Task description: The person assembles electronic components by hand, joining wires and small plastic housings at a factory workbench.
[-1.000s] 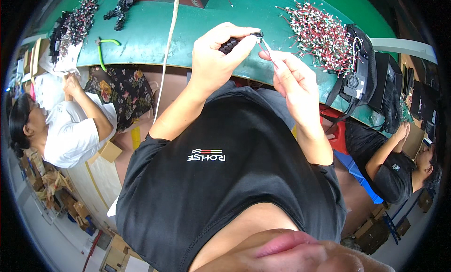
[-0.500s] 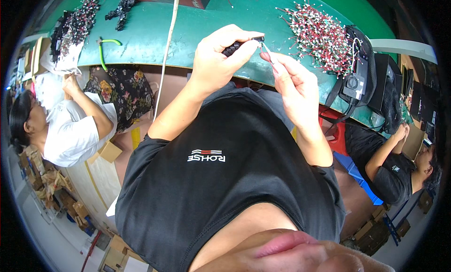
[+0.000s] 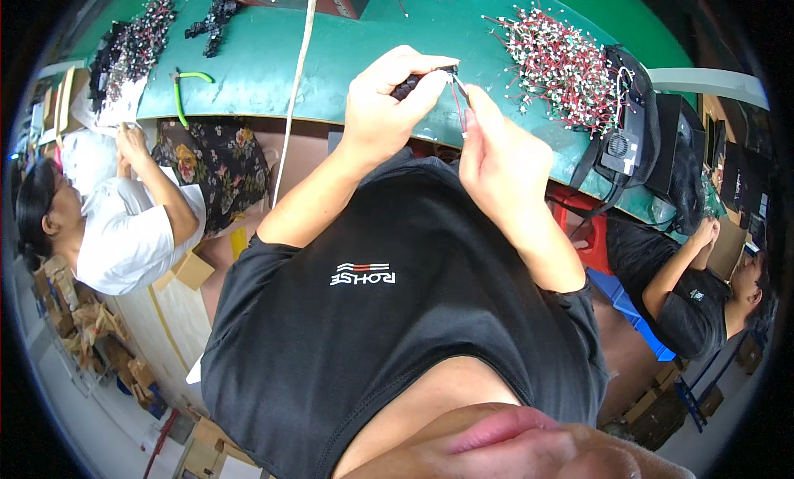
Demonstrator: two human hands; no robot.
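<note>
Black, hard-looking block sits pinched between thumb and forefinger of the left hand, over the near side of the bench, end facing right, likely to give the other hand access. Knobbly black strip is tucked under the same fingers; can't tell if joined to block. Right hand pinches a slim, shiny rod, tip by the block, probably gripped close for control. Thin red lead hangs below the block. Tangled heap of red, white-ended wires lies right, seemingly for easy reach; green-handled pliers rest splayed left.
</note>
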